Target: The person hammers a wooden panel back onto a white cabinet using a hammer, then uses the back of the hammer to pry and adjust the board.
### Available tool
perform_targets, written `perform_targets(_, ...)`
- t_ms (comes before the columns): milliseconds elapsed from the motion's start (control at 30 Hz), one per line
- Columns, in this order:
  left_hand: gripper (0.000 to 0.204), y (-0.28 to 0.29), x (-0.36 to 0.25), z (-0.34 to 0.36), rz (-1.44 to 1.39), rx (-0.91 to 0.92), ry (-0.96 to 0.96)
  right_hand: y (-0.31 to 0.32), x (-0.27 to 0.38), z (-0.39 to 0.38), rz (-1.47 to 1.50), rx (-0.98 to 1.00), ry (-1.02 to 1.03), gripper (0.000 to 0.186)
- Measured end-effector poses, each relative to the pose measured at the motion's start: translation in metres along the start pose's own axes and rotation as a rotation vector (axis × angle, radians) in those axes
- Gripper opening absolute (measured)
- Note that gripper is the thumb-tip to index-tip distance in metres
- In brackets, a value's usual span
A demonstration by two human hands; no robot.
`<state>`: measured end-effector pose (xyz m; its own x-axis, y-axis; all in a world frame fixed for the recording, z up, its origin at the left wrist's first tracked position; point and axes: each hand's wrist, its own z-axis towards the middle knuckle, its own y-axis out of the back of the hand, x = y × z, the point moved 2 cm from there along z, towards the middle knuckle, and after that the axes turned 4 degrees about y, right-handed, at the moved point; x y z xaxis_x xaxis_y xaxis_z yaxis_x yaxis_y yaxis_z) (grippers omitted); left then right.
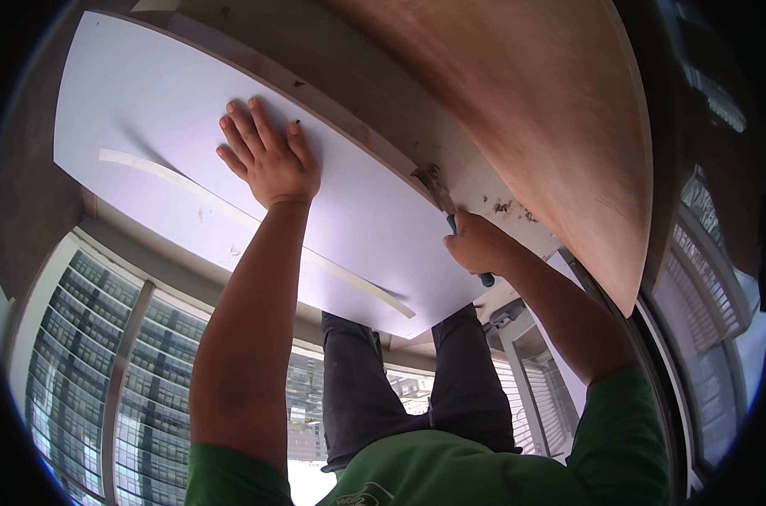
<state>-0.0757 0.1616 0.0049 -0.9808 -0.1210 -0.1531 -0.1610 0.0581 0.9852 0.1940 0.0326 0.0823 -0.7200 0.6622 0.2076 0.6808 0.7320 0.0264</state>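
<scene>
- Head view: 1 long white panel (357, 219) slants across the middle, under the left hand (273, 164) and just left of the right hand (484, 243).
- Hand tool (443, 201) runs up-left out of the right fist; metal end at the panel's far long edge, exact contact can't tell.
- 1 narrow pale strip (168, 174) lies lengthwise on the panel, part hidden by the left forearm.
- Brownish surface (471, 173) beyond that edge, dark crumbs (505, 206) scattered near the tool.
- Large wood-brown panel (560, 126) upper right; tall windows (79, 337) lower left, building facade outside.
- Dark trousers (362, 379) at the panel's near end.
- Left grip: spread wide, palm down on the panel, holding nothing.
- Right grip: fingers wrapped tight round the tool's blue-and-dark handle.
</scene>
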Motion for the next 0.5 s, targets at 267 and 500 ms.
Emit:
perform_targets(267, 0.067, 0.000, 0.000, 0.000, -0.006, 0.033, 0.009, 0.028, 0.075, 0.007, 0.030, 0.091, -0.069, 0.030)
perform_targets(500, 0.067, 0.000, -0.001, 0.001, -0.014, 0.032, 0.016, 0.032, 0.114, 0.026, -0.310, 0.142, 0.173, 0.019)
